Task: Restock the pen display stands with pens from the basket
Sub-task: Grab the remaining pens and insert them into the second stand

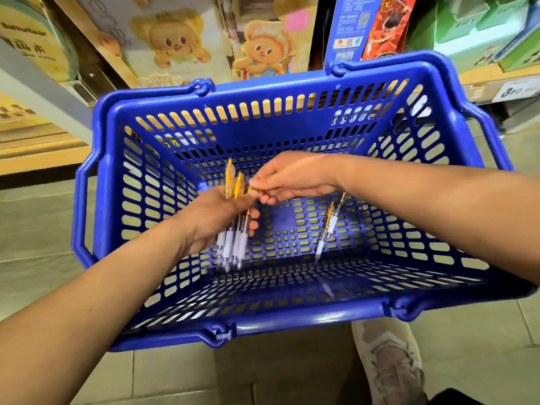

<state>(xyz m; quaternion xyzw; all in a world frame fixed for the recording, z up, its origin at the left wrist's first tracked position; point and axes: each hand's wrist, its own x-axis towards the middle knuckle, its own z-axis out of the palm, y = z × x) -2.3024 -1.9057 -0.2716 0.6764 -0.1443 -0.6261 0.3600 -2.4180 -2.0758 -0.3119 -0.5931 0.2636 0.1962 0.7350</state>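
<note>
blue basket (pixel 163 112) sits on the tiled floor (pixel 43 229), tipped a little toward the shelves. both hands are down inside it.

left hand (pixel 213 220): fingers curled round a bunch of pens (pixel 233 244). clear barrels, white grips pointing down toward the basket bottom, yellow clicker ends sticking up past the thumb. exact count hard to tell, the tips are blurred.

right hand (pixel 295 176): reaches across from the right, thumb and forefinger pinched on the yellow top of one pen at the edge of that bunch. the other fingers are loosely bent beneath. the two hands are touching or very nearly so.

loose pens (pixel 328 226): two, same kind, lying side by side on the basket bottom toward the right, well apart from the held bunch and under the right forearm.

behind the basket: cartoon bear packaging (pixel 172 42) on the low shelf, green boxes (pixel 473 27) to the right, a price tag (pixel 517 90) on the shelf edge.

near side, just outside the basket rim: a pale worn shoe (pixel 391 363) on the floor.
</note>
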